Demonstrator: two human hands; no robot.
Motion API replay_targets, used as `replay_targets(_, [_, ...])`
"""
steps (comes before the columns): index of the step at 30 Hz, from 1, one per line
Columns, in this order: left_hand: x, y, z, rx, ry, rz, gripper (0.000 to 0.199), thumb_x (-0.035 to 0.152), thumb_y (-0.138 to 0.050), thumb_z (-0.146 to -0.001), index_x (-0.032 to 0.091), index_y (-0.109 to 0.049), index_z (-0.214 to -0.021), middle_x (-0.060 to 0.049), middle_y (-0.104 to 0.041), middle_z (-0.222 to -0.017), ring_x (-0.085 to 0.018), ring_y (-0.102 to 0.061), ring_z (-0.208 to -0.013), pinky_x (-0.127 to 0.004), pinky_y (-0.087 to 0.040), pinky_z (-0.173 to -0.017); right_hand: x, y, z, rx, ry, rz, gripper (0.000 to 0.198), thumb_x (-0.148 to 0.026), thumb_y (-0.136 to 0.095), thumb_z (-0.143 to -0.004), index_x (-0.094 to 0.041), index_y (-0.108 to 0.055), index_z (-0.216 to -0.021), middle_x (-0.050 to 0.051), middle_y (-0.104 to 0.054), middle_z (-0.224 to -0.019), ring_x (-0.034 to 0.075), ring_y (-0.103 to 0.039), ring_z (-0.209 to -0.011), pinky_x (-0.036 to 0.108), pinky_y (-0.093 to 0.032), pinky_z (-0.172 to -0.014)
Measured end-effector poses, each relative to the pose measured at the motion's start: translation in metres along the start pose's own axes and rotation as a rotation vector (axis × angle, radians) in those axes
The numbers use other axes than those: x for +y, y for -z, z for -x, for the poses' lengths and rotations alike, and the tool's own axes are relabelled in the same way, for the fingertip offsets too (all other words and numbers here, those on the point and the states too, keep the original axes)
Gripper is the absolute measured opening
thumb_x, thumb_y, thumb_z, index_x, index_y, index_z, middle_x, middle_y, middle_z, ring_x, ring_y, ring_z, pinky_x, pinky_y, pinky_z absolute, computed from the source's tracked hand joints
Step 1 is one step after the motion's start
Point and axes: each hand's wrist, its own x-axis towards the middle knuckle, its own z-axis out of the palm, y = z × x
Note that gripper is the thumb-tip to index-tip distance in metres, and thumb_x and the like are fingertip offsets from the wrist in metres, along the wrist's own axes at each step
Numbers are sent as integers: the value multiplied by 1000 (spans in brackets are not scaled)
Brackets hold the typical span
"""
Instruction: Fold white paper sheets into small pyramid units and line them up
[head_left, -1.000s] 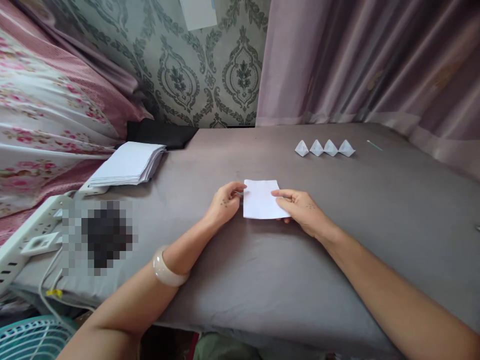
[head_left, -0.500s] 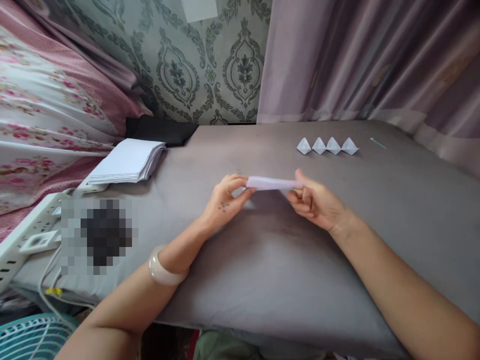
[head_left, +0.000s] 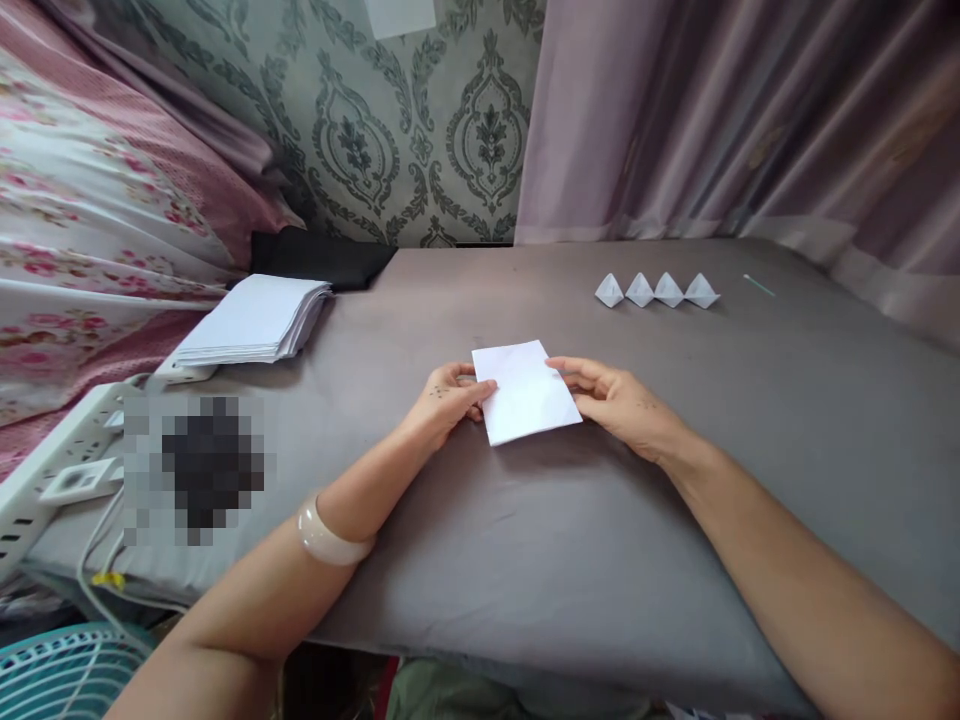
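A white piece of folded paper [head_left: 525, 395] is held over the grey-covered table, its broad flat face turned up to me. My left hand [head_left: 450, 395] pinches its left edge, thumb on top and fingers underneath. At the opposite edge, my right hand [head_left: 619, 405] grips loosely, the index fingertip near the upper right edge and the thumb lower down. Beyond my right hand, several small folded white paper shapes [head_left: 669, 290] with pointed tops stand in a row.
A thick stack of white paper [head_left: 251, 318] lies at the left, by a black flat item [head_left: 322, 258]. White power strips [head_left: 60, 470] with cables run along the left edge near a blurred dark patch [head_left: 214, 465]. A thin stick [head_left: 759, 285] lies far right. A teal fan [head_left: 75, 670] stands below.
The paper has turned from nearly edge-on to face up and tilted down toward me. My right hand has rolled over, back upward, with its fingers along the paper's right side.
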Motion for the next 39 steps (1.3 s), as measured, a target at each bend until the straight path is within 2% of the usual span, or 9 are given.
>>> replay_targets(4, [1,0,1,3,2,-24,42,17,-66,-81,7,-52,-119,-2,-62,-68,-8,-53,-51,-24,-45,-53,11,7,-4,7,190,262,45,-21,-62,-75,-31,-66,-119,1,-67,-116,16,-61,-91,33,-50,-84])
replay_targets(8, [1,3,3,-32,-11,-159,40,23,-60,-85,8,-50,-122,-1,-59,-64,-10,-52,-52,-24,-43,-54,23,10,-12,68,371,543,35,-21,-58,-80,-29,-70,-113,4,-67,-102,21,-56,-97,36,-47,-85])
replay_targets(13, [7,16,4,225,-409,-801,28,30,-51,-88,16,-61,-110,-3,-61,-71,-16,-54,-66,-30,-45,-68,30,12,-12,58,438,853,34,-16,-52,-83,-24,-73,-108,9,-61,-96,23,-53,-94,38,-46,-85])
replay_targets(16, [11,25,3,135,-574,-942,28,13,-46,-81,17,-66,-101,-6,-63,-88,-16,-55,-77,-32,-46,-80,29,12,-10,59,423,905,34,-17,-52,-83,-24,-71,-111,9,-59,-101,24,-53,-97,37,-46,-86])
replay_targets(20, [11,29,7,-181,-531,-976,34,8,-50,-72,19,-69,-98,-8,-61,-98,-19,-56,-89,-31,-47,-81,28,9,-12,72,393,862,26,-27,-55,-85,-25,-70,-107,8,-58,-104,24,-55,-98,36,-46,-85])
replay_targets(23, [7,25,9,-254,-483,-960,29,15,-58,-72,19,-70,-99,-9,-60,-97,-22,-56,-94,-31,-48,-82,28,5,-17,113,335,785,26,-41,-56,-87,-24,-70,-100,8,-59,-104,22,-58,-95,34,-47,-80])
replay_targets(26, [3,18,8,-162,-434,-920,17,27,-63,-77,17,-72,-88,-8,-60,-89,-22,-56,-88,-33,-47,-81,29,1,-23,183,284,768,33,-50,-54,-87,-22,-70,-95,7,-59,-105,20,-59,-90,35,-47,-79])
replay_targets(31, [-4,9,5,56,-352,-827,26,37,-60,-84,15,-71,-76,-7,-58,-82,-20,-56,-81,-34,-47,-81,30,-2,-30,272,227,747,39,-55,-52,-86,-20,-68,-81,8,-60,-105,17,-58,-79,34,-47,-77])
replay_targets(39, [-13,5,4,122,-359,-868,28,34,-52,-89,14,-67,-76,-10,-56,-88,-24,-55,-94,-38,-46,-86,23,-4,-38,288,130,878,37,-54,-51,-85,-21,-63,-72,6,-59,-99,17,-57,-74,33,-44,-71])
